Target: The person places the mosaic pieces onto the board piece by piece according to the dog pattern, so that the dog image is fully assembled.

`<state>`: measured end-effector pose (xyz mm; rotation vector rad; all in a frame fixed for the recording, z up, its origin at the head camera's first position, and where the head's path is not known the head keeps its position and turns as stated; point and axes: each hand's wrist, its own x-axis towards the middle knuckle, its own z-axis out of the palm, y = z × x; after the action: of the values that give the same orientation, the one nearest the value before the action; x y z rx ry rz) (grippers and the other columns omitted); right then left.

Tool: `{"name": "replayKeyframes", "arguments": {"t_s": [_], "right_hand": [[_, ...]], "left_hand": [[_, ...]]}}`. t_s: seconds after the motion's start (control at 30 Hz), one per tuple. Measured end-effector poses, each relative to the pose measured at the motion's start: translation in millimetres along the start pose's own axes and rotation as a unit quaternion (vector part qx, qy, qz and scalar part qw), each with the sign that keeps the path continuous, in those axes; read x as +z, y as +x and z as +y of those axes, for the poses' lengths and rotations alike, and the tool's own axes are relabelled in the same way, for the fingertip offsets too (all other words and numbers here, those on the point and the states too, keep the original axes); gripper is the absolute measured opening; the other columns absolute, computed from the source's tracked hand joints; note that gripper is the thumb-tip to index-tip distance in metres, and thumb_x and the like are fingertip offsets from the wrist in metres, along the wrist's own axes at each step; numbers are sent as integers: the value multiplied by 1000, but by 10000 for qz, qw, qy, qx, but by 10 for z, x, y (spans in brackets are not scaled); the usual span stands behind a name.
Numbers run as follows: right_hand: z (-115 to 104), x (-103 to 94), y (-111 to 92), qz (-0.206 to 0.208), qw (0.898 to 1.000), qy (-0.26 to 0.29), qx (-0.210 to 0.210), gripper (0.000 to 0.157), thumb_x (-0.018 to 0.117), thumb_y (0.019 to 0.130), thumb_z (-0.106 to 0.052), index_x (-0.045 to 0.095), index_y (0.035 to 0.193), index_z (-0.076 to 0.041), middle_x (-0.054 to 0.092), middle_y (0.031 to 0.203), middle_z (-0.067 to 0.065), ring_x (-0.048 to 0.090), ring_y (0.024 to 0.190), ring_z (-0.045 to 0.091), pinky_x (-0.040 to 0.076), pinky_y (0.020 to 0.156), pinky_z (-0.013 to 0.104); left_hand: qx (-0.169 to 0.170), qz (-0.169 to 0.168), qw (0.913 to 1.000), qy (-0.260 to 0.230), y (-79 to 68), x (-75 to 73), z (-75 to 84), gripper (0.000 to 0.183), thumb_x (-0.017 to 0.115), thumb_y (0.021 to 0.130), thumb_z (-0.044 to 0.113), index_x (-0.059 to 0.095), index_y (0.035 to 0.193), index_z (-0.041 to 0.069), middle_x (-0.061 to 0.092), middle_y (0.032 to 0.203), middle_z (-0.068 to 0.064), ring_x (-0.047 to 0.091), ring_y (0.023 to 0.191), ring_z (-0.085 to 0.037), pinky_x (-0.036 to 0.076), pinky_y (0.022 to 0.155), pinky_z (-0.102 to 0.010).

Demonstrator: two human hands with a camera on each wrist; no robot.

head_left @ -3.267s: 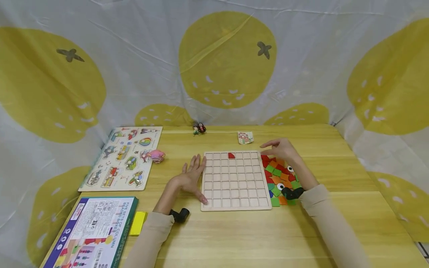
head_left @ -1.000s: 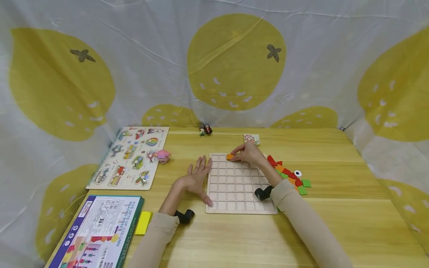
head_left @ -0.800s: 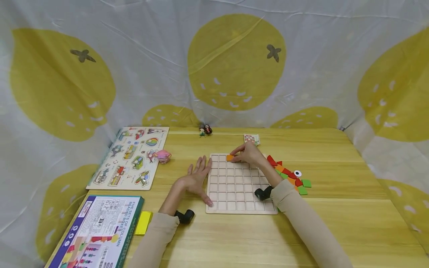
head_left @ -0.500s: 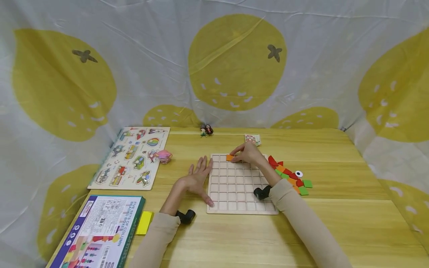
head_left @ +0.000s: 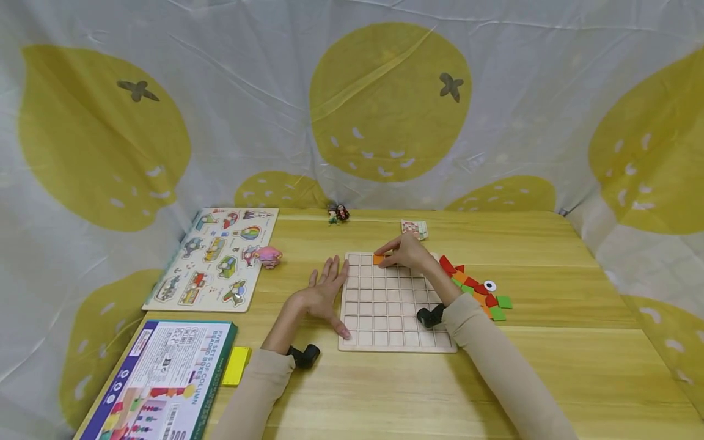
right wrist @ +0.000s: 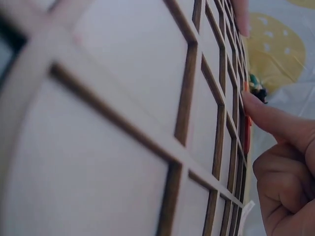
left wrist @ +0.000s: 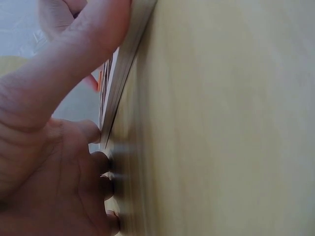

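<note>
So, nearest stuff first: a printed box (head_left: 156, 379) and a yellow block (head_left: 236, 366) can be spotted to the left of the left hand (head_left: 320, 296) and closer in. The wooden grid board (head_left: 381, 307) is touched along its left edge by that hand: fingers spread, nothing gripped, thumb rested on the board by the near left corner. A loose pile of coloured pieces (head_left: 477, 294) is scattered right of the right hand (head_left: 406, 250) and a bit nearer

The bit everything hinges on: the orange tile (head_left: 378, 260) is pinched between the right thumb and index finger, at the third cell from the left in the farthest row. It's found just left of the right hand and well beyond the left one, so the right is clearly nearer. No long axis can be made out, it looks square. Whether it's fully seated can't be told. A red piece (right wrist: 247, 133) is seen just beside the right thumb

Beyond the right hand, a small patterned card (head_left: 415, 229) is partly covered
</note>
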<state>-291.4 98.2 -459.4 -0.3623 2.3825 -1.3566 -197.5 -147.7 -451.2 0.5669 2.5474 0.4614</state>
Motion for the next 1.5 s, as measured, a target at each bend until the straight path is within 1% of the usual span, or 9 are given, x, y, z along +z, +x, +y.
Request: {"name": "replayKeyframes", "arguments": {"t_s": [0.07, 0.17, 0.33, 0.53, 0.8, 0.93, 1.17, 1.37, 1.5], "right_hand": [[8, -22, -8, -135, 9998, 151, 57, 31, 80, 77, -10, 75, 107, -11, 72, 113, 13, 29, 43, 3, 29, 48, 22], [19, -150, -65, -162, 9997, 164, 117, 36, 79, 80, -13, 72, 115, -12, 70, 87, 6, 28, 45, 5, 29, 49, 24], [163, -619, -343, 264, 9991, -232, 231, 34, 76, 83, -19, 72, 116, -13, 30, 58, -4, 20, 50, 13, 25, 50, 26], [503, -1030, -622, 357, 9947, -276, 921, 30, 75, 85, -20, 73, 112, -9, 33, 45, -7, 19, 43, 11, 23, 46, 26], [687, -1098, -577, 91, 9847, 601, 1633, 36, 74, 85, -24, 70, 116, -6, 67, 63, -6, 27, 40, 11, 27, 43, 25], [768, -1176, -601, 305, 9838, 468, 1704, 37, 74, 85, -26, 70, 117, -6, 75, 74, -8, 30, 39, 10, 28, 43, 24], [830, -1269, -633, 508, 9800, 412, 1878, 43, 76, 83, -30, 69, 119, -7, 50, 50, -11, 29, 40, 10, 28, 45, 24], [847, -1291, -616, 750, 9786, 197, 1907, 48, 80, 78, -33, 69, 120, -12, 64, 63, -17, 29, 42, 10, 27, 45, 24], [855, -1292, -629, 624, 9808, 91, 1845, 48, 82, 77, -29, 69, 120, -11, 48, 49, -15, 28, 40, 9, 27, 44, 24]], "left_hand": [[15, -5, 10000, 11, 1, -5, 4, 151, 89, 53, 54, -14, 154, 9, -24, 159, -18, -22, 148, -35, -7, 118, -60], [33, -23, 10000, 51, 0, -11, 9, 151, 89, 53, 55, -14, 154, 9, -24, 158, -18, -22, 148, -35, -8, 118, -60], [-2, -29, 9999, 104, -1, -10, 12, 151, 88, 52, 56, -14, 154, 9, -24, 158, -19, -22, 148, -35, -8, 118, -60], [12, -50, 10000, 32, -16, -16, 11, 151, 88, 53, 55, -14, 154, 9, -24, 158, -19, -21, 148, -36, -8, 118, -60], [71, -50, 9999, -114, -29, -18, 3, 150, 88, 54, 54, -14, 154, 9, -24, 158, -20, -22, 147, -37, -8, 118, -61], [87, -44, 9999, -94, -21, -15, 8, 150, 88, 54, 55, -14, 154, 8, -24, 158, -21, -22, 147, -38, -8, 118, -61], [40, -50, 9999, -100, -29, -20, 9, 150, 88, 54, 54, -14, 154, 9, -25, 158, -20, -23, 147, -36, -9, 118, -60], [85, -35, 10000, -32, -12, -2, -3, 151, 88, 54, 56, -15, 153, 8, -25, 158, -21, -22, 147, -37, -8, 118, -61], [65, -26, 10000, -2, -4, -1, -3, 151, 88, 53, 56, -15, 154, 9, -25, 158, -19, -22, 147, -36, -8, 118, -60]]}}
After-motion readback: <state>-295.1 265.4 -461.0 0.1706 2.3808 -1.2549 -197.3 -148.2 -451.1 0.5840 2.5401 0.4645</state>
